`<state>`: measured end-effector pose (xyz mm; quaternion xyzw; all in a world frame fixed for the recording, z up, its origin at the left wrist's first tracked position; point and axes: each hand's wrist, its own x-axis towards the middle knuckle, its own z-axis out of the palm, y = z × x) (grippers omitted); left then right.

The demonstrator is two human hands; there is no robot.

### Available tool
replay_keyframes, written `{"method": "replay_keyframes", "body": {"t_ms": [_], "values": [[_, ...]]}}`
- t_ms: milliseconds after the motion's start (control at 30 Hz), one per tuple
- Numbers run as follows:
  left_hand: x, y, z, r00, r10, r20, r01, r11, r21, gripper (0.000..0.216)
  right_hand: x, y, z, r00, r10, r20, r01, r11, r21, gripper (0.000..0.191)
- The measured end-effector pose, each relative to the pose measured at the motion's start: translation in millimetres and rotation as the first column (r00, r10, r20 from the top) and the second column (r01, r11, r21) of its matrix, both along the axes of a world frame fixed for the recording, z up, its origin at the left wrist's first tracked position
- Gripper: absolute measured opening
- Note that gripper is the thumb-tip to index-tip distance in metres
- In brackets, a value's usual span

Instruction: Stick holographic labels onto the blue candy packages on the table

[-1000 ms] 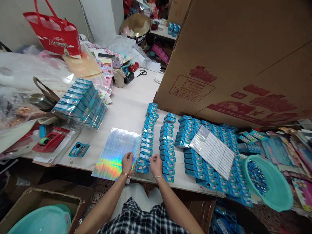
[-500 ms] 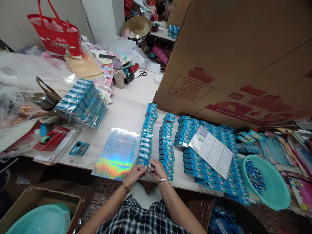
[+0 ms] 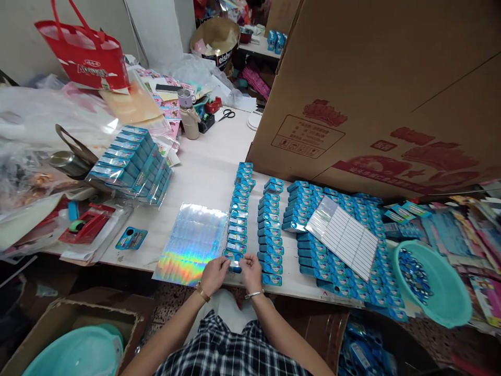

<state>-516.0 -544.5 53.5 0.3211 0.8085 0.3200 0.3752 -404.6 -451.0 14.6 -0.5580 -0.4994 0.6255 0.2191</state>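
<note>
My left hand (image 3: 214, 275) and my right hand (image 3: 251, 272) are close together at the table's front edge. Their fingertips pinch the two ends of a small silvery strip (image 3: 235, 263), stretched over the front of the nearest blue box (image 3: 231, 254). That box ends a column of small blue boxes (image 3: 239, 214) running away from me. Left of the column lies a shiny rainbow-coloured sheet (image 3: 192, 237). Beside my right hand runs a second column of blue boxes (image 3: 270, 232).
A large carton (image 3: 371, 68) stands at the back right. Many blue boxes lie before it under a white lined sheet (image 3: 346, 243). A turquoise basin (image 3: 450, 292) is at far right. Wrapped boxes (image 3: 133, 162), a red tape dispenser (image 3: 88, 224) and a flat blue card (image 3: 132, 238) are left.
My hands have moved apart, and the silvery strip now spans between them over the nearest box. Before, the fingertips were close together beside it. The view has shifted slightly.
</note>
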Motion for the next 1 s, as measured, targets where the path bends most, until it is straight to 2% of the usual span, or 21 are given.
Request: {"method": "replay_keyframes", "body": {"t_ms": [100, 200, 267, 300, 333, 367, 400, 467, 500, 533, 567, 633, 767, 900, 1000], "values": [[18, 8, -1.5, 0.992, 0.028, 0.121, -0.032, 0.999, 0.033, 0.041, 14, 7, -3.3, 0.999, -0.032, 0.033, 0.031, 0.999, 0.043, 0.034], [32, 6, -2.4, 0.973, 0.07, 0.22, -0.088, 0.994, 0.072, 0.043, 29, 13, 0.7, 0.999, -0.004, 0.036, 0.002, 0.998, 0.062, 0.032], [33, -5, -2.7, 0.952, 0.126, 0.278, -0.16, 0.982, 0.102, 0.044, 37, 16, 8.8, 0.994, 0.09, 0.069, -0.098, 0.987, 0.124, 0.028], [32, -13, -3.5, 0.933, 0.186, 0.308, -0.229, 0.967, 0.111, 0.044, 39, 18, 13.9, 0.978, 0.171, 0.117, -0.191, 0.962, 0.194, 0.027], [30, -23, -5.1, 0.898, 0.276, 0.343, -0.331, 0.937, 0.11, 0.043, 40, 20, 19.2, 0.943, 0.272, 0.189, -0.318, 0.905, 0.283, 0.027], [28, -33, -7.5, 0.834, 0.396, 0.385, -0.462, 0.882, 0.093, 0.042, 40, 22, 23.9, 0.881, 0.382, 0.28, -0.466, 0.804, 0.37, 0.028], [27, -44, -10.6, 0.734, 0.525, 0.431, -0.602, 0.796, 0.057, 0.042, 38, 24, 27.6, 0.794, 0.476, 0.379, -0.607, 0.666, 0.434, 0.033], [29, -59, -17.9, 0.453, 0.727, 0.517, -0.831, 0.553, -0.05, 0.045, 33, 25, 30.1, 0.603, 0.584, 0.544, -0.796, 0.389, 0.464, 0.05], [33, -62, -21.6, 0.316, 0.773, 0.55, -0.895, 0.436, -0.098, 0.046, 30, 25, 28.7, 0.524, 0.603, 0.601, -0.847, 0.293, 0.444, 0.055], [38, -63, -25.0, 0.215, 0.788, 0.577, -0.93, 0.346, -0.126, 0.046, 28, 24, 25.6, 0.467, 0.607, 0.643, -0.879, 0.236, 0.415, 0.058], [45, -60, -28.3, 0.157, 0.787, 0.597, -0.948, 0.289, -0.131, 0.048, 27, 23, 21.3, 0.431, 0.605, 0.669, -0.897, 0.209, 0.389, 0.058], [61, -45, -34.5, 0.141, 0.775, 0.616, -0.965, 0.247, -0.09, 0.059, 28, 22, 10.9, 0.406, 0.614, 0.677, -0.908, 0.191, 0.372, 0.056], [89, -2, -49.3, 0.192, 0.785, 0.589, -0.973, 0.232, 0.008, 0.09, 35, 25, -5.2, 0.456, 0.664, 0.592, -0.872, 0.201, 0.446, 0.051], [99, 26, -62.7, 0.172, 0.849, 0.5, -0.985, 0.145, 0.093, 0.099, 35, 32, -9.8, 0.53, 0.7, 0.478, -0.823, 0.291, 0.487, 0.039], [101, 32, -67.1, 0.187, 0.877, 0.442, -0.978, 0.124, 0.168, 0.099, 33, 34, -10.7, 0.579, 0.716, 0.39, -0.794, 0.387, 0.469, 0.036]]}}
